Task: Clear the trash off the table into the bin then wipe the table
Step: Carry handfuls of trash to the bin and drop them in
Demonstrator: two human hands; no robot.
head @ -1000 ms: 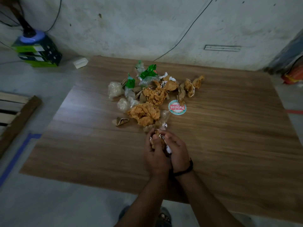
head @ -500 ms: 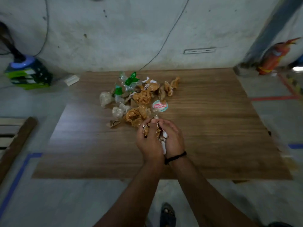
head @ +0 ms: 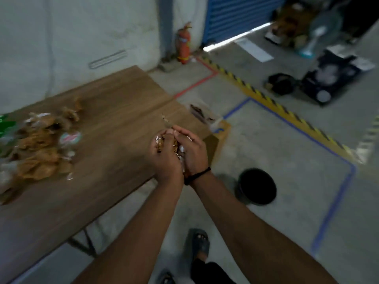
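Observation:
My left hand [head: 164, 160] and my right hand [head: 192, 152] are cupped together around a bunch of crumpled brown and white wrappers [head: 166, 142], held above the right end of the wooden table [head: 114, 124]. A pile of crumpled brown paper, clear plastic and green wrappers [head: 39, 148] lies on the table at the left, with a round white sticker-like lid [head: 69, 138] in it. A black round bin [head: 257, 186] stands on the floor to the right of my hands, below the table's edge.
A cardboard box [head: 215, 138] stands by the table's right corner. A red fire extinguisher [head: 183, 45] leans at the wall. Yellow-black and blue tape lines [head: 266, 101] cross the floor. A fan [head: 320, 31] and dark boxes [head: 328, 78] are far right. My sandalled foot [head: 198, 242] is below.
The view has swung right, so the table and pile slid left and the bin came into sight. My two hands, still holding the wrappers, have moved to the table's right end.

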